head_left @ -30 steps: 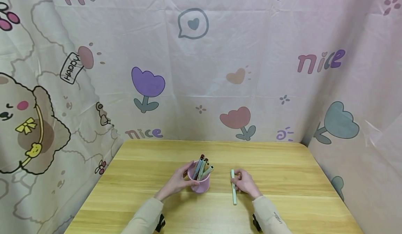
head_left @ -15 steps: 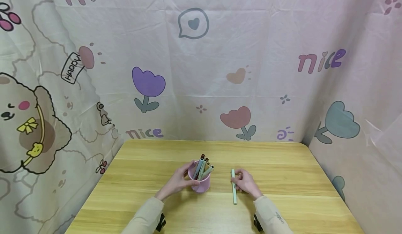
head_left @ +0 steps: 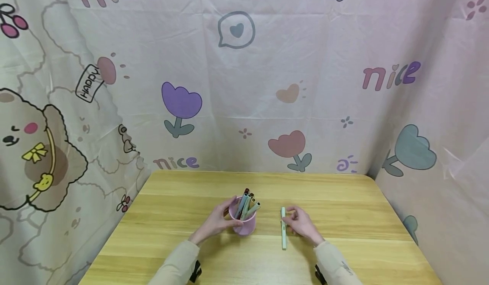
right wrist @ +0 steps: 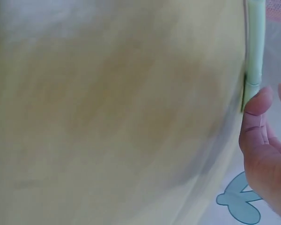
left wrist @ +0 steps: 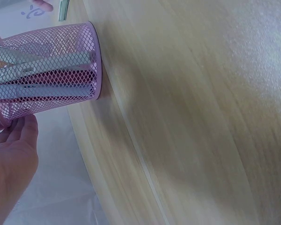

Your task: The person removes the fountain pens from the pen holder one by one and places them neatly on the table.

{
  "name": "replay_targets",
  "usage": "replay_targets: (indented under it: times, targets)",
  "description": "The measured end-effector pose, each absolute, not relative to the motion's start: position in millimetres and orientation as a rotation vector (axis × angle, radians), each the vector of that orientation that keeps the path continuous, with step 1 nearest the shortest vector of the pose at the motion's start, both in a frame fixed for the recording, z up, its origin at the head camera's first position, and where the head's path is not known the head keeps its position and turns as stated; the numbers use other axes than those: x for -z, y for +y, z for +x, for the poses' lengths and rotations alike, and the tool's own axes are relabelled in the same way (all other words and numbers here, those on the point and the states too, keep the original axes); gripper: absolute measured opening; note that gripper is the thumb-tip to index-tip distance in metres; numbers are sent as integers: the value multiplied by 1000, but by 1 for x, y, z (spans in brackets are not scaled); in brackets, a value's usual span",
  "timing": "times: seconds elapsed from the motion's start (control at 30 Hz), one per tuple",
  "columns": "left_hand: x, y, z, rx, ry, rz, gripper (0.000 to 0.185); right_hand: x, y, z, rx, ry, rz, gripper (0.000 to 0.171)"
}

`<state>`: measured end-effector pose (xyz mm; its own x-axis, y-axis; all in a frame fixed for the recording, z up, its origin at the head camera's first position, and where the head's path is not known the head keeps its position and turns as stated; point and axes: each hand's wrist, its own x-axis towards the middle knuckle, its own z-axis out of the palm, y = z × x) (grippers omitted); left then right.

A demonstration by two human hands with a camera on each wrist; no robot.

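- A pink mesh cup (head_left: 242, 222) is cupped by the left hand (head_left: 216, 222), whose fingers are curled round its left side; by this hold the cup seems to be kept from tipping or sliding on the wooden table (head_left: 344, 200).
- Several pens (head_left: 247, 203) are stood in the cup, leaning to the right, so their tops fan out above the rim.
- A pale green pen (head_left: 283, 229) is laid flat on the table, well right of the cup, lengthwise toward the person.
- The green pen is touched near its middle by the right hand (head_left: 302, 224); the thumb tip (right wrist: 257, 101) is pressed against its side, the other fingers loosely bent. Whether the pen is truly pinched or only touched cannot be told.
- In the right wrist view the table is blurred and only part of the green pen (right wrist: 254, 47) is shown.
- In the left wrist view the cup (left wrist: 47, 75) is cut off at the left edge, and the pens inside are veiled by the mesh.
- The patterned cloth (head_left: 244, 77) hides whatever lies behind the table.
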<state>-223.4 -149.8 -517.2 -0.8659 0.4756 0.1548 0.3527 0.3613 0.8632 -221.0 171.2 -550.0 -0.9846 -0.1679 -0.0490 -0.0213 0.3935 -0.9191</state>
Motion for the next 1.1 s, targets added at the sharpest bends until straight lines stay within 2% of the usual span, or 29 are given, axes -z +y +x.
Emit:
replay_targets:
  times: [0.23,0.47,0.63,1.1]
  targets:
    - [517,-150,-224,-1530,2497,772,94,541,170,-218,1747,2493,-168,43]
    - [517,-149,-224,-1524,2498,776,94,533,162,-218,1800,2619,-250,31]
    - [518,-150,-223,-1516,2508,773,94,523,155,-214,1891,2585,-281,30]
    - [515,-149,-221,-1534,2492,754,95,507,131,-208,1886,2458,-599,39]
